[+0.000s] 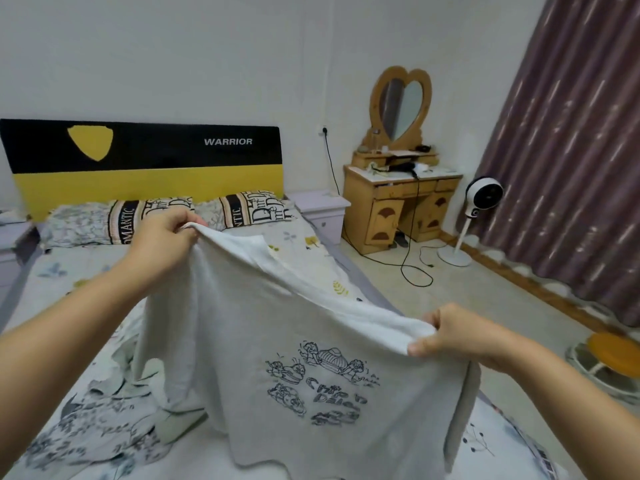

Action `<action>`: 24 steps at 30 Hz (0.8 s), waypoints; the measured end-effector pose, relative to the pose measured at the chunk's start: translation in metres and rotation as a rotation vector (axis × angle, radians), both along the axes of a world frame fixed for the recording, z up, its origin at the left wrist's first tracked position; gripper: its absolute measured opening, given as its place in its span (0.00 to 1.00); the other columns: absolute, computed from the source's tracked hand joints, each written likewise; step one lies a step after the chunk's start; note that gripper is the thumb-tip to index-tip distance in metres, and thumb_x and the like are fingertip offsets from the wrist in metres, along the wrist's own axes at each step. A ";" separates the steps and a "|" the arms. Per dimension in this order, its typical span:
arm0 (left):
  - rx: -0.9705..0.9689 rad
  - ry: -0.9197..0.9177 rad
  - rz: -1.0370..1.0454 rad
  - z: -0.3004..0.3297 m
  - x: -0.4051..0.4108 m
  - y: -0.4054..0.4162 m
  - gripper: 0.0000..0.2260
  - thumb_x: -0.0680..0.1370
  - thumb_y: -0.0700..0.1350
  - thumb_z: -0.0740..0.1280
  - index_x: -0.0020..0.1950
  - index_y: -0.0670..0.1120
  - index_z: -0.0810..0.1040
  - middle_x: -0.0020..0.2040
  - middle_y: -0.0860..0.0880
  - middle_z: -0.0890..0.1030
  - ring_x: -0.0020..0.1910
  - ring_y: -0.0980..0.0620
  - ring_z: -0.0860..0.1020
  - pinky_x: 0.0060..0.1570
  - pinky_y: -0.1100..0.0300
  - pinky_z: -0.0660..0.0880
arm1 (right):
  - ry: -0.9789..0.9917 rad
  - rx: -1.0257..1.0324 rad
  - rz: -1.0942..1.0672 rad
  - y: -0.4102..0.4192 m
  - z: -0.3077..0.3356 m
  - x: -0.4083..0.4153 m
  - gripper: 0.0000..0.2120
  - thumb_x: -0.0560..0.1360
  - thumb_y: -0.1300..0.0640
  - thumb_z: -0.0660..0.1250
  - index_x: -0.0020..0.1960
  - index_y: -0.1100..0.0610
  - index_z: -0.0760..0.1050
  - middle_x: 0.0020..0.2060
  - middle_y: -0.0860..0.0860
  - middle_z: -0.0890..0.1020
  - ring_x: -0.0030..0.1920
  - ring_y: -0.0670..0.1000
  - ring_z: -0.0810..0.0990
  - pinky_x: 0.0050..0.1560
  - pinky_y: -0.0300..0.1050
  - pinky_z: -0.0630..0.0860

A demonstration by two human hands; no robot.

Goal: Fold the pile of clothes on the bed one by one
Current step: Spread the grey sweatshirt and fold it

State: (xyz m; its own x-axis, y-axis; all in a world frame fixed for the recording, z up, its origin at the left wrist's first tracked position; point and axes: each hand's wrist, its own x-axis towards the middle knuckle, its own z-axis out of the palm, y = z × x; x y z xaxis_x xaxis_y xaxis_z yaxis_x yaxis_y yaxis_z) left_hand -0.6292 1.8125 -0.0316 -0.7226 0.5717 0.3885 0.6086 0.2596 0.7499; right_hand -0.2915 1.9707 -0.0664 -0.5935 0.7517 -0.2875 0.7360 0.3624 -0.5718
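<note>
A light grey T-shirt with a dark cartoon print hangs spread in the air above the bed. My left hand pinches one upper corner of it, far and high. My right hand grips the opposite upper corner, nearer and lower, so the top edge slopes down to the right. The shirt's lower edge trails onto the bed. Under and to the left of it lies a crumpled pile of clothes with a grey floral pattern and a pale green piece.
Two patterned pillows lie at the black and yellow headboard. A nightstand, a wooden dressing table with a heart mirror, a standing fan, floor cables and a purple curtain fill the right side.
</note>
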 end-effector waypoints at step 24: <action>-0.459 -0.264 -0.382 -0.019 0.036 0.038 0.25 0.50 0.61 0.72 0.37 0.44 0.84 0.32 0.47 0.83 0.30 0.51 0.79 0.33 0.61 0.72 | 0.392 -0.052 -0.072 0.089 -0.012 0.059 0.06 0.72 0.65 0.70 0.41 0.68 0.75 0.35 0.60 0.81 0.38 0.54 0.78 0.41 0.45 0.73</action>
State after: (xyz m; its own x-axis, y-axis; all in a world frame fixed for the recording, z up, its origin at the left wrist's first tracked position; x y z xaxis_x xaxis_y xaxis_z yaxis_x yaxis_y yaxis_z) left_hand -0.5928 1.8506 -0.0506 -0.4733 0.8729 -0.1186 0.5323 0.3907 0.7510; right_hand -0.2326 2.0599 -0.0781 -0.6121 0.7859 -0.0880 0.4805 0.2812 -0.8307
